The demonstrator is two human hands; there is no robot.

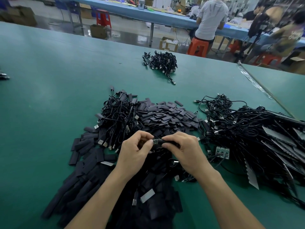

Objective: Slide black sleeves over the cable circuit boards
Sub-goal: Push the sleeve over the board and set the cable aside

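Both hands meet over the middle of a heap of flat black sleeves (166,116). My left hand (133,154) pinches a small circuit board end (155,140) of a black cable. My right hand (184,149) grips a black sleeve (166,141) that sits partly over that board. To the right lies a big tangle of black USB cables (244,129), with one bare green circuit board (222,152) showing at its near edge. More loose sleeves (85,172) spread toward me on the left.
A green table (49,96) carries everything. A smaller bundle of cables (162,62) lies farther back. A second cable cluster (118,113) sits left of the sleeve heap. A clear plastic strip (254,81) runs along the right. People sit on red stools beyond the table's far edge.
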